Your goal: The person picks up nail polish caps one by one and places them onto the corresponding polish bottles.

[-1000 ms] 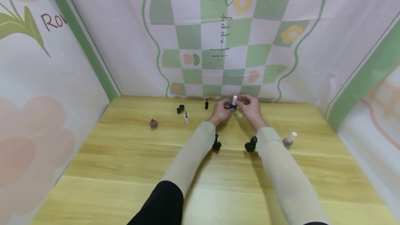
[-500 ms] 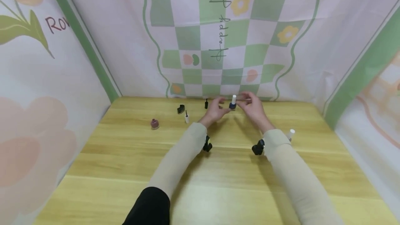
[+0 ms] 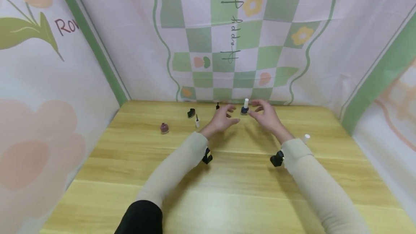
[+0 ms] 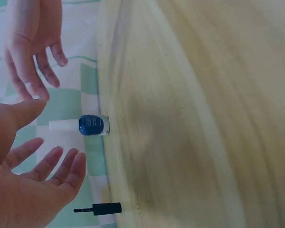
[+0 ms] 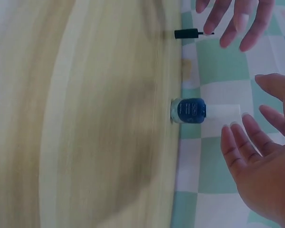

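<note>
A dark blue nail polish bottle (image 3: 245, 110) with a white cap (image 3: 246, 103) stands upright near the table's back edge, between my two hands. My left hand (image 3: 222, 119) is to its left, fingers spread and relaxed, holding nothing. On the other side my right hand (image 3: 267, 116) is close to the bottle, its fingers loosely bent and apart from it in the right wrist view. Behind my left hand a black brush cap (image 4: 107, 208) stands with its brush up; the head view shows only its top.
Left of the hands stand a white brush cap (image 3: 197, 122), brush upward, a small dark open bottle (image 3: 191, 113) and an open mauve nail polish bottle (image 3: 164, 128). At the right, my sleeve mostly hides another bottle; its white cap (image 3: 306, 138) shows. A patterned cloth (image 3: 221, 46) hangs behind the table.
One second ago both hands were at the blue bottle, fingers on it and its white cap. They have since let go and drawn apart, the left hand moving left, the right slightly right.
</note>
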The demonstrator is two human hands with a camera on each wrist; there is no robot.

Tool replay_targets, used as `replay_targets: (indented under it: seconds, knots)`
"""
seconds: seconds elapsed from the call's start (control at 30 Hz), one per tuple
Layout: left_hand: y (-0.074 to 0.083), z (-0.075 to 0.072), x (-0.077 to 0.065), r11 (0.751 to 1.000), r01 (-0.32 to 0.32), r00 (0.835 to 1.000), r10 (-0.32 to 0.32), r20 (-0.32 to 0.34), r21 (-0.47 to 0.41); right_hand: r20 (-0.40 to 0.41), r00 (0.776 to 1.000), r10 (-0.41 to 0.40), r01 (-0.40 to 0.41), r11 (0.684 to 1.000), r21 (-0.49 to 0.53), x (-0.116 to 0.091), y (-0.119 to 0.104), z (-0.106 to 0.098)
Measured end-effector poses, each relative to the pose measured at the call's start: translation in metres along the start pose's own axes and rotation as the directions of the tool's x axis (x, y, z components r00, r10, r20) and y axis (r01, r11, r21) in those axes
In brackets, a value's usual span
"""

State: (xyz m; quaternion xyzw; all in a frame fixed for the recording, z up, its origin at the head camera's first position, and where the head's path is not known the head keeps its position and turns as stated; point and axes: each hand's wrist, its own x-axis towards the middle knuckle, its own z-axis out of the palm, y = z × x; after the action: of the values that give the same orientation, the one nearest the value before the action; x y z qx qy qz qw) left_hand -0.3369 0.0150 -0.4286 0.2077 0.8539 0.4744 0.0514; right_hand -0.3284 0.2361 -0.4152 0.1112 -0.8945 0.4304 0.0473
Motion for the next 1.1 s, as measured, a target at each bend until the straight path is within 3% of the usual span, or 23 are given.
replay_targets:
  seconds: [0.33,0.7,0.9,1.1]
  knots:
    - [-0.005,-0.012,-0.037,0.995,-0.052,0.996,0.046,0.072,0.087,0.077,0.996,-0.046,0.048,0.998,-0.034,-0.019,-0.011,0.009]
    - [-0.017,-0.026,-0.070,0.988,-0.104,0.991,0.094,0.093,0.113,0.123,0.988,-0.090,0.094,0.995,-0.026,-0.039,-0.024,0.019]
    - [-0.022,-0.036,-0.090,0.989,-0.098,0.993,0.091,0.072,0.107,0.136,0.984,-0.116,0.118,0.993,-0.010,-0.046,-0.028,0.027]
    - [-0.030,-0.055,-0.115,0.989,-0.090,0.996,0.088,0.019,0.120,0.169,0.981,-0.100,0.093,0.995,0.048,-0.049,-0.037,0.041]
